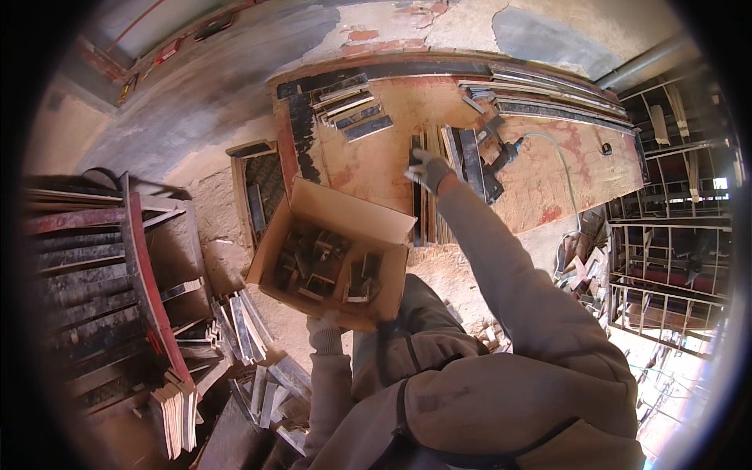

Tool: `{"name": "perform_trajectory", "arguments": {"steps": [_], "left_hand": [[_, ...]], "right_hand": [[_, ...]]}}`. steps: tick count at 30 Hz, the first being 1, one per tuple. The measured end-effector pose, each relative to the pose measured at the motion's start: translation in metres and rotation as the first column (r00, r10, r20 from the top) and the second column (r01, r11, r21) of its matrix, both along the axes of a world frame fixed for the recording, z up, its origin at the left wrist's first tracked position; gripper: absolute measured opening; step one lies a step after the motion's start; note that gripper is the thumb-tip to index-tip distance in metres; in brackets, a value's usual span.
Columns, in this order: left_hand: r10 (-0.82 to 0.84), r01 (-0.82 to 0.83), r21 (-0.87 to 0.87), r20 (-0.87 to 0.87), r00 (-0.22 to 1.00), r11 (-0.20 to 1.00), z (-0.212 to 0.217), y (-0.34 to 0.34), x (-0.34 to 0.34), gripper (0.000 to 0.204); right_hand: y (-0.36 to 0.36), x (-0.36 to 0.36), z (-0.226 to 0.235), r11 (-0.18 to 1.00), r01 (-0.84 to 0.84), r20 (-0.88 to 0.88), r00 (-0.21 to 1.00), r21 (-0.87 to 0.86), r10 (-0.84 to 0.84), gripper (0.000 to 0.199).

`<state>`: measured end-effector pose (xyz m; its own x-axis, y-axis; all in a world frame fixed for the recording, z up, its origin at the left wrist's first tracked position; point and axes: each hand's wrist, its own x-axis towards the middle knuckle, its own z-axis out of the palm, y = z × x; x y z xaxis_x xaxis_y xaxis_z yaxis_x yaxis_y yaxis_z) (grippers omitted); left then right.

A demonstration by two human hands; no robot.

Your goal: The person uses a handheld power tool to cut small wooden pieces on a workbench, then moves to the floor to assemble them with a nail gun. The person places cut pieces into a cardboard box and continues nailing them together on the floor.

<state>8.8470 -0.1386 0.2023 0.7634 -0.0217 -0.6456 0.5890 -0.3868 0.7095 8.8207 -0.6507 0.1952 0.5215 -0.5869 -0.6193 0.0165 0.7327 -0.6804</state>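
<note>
An opened cardboard box (pixel 351 204) is tilted in front of my body, with small dark-faced wood pieces (pixel 317 286) lying in it. My left hand (pixel 324 321) supports the box at its near lower edge; its fingers are mostly hidden under the cardboard. Over the workbench (pixel 376 168), my gloved right hand (pixel 428 170) is stretched out with fingers apart. It is at the left side of a row of dark-faced wood strips (pixel 448 211), and whether it touches them I cannot tell. A black nail gun (pixel 499 160) with a blue hose fitting lies right of the strips.
More strips (pixel 356 110) lie at the bench's back left, and long boards (pixel 556 102) along its back right. A thin green hose (pixel 565 160) crosses the bench. Stacked planks (pixel 86 258) stand at left, with offcuts (pixel 274 392) on the floor. Metal racks (pixel 666 227) stand at right.
</note>
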Motion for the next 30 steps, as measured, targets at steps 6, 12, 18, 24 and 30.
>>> {"name": "perform_trajectory", "arguments": {"steps": [6, 12, 18, 24, 30], "left_hand": [[-0.104, 0.113, -0.159, 0.062, 0.993, 0.981, -0.026, -0.06, 0.044, 0.049], [-0.316, 0.335, 0.35, -0.111, 0.942, 0.875, -0.037, -0.115, 0.056, 0.057], [-0.291, 0.398, 0.411, -0.299, 0.909, 0.82, -0.009, -0.176, 0.058, 0.062], [-0.268, 0.369, 0.475, -0.268, 0.925, 0.799, 0.014, -0.211, 0.05, 0.06], [-0.296, 0.369, 0.501, -0.223, 0.929, 0.783, 0.008, -0.239, 0.05, 0.056]], "right_hand": [[-0.105, 0.079, 0.023, 0.967, 0.203, 0.063, 0.975, 0.153, -0.215, 0.06], [0.021, 0.038, 0.055, 0.662, -0.316, -0.247, 0.948, -0.679, 0.2, 0.047], [0.114, 0.062, 0.028, -0.353, -0.687, -0.767, 0.507, -0.635, 0.393, 0.067], [0.108, 0.113, -0.04, -0.565, -0.728, -0.918, 0.258, -0.389, 0.301, 0.086], [0.091, 0.127, -0.068, -0.372, -0.825, -0.828, 0.189, -0.425, 0.527, 0.08]]}}
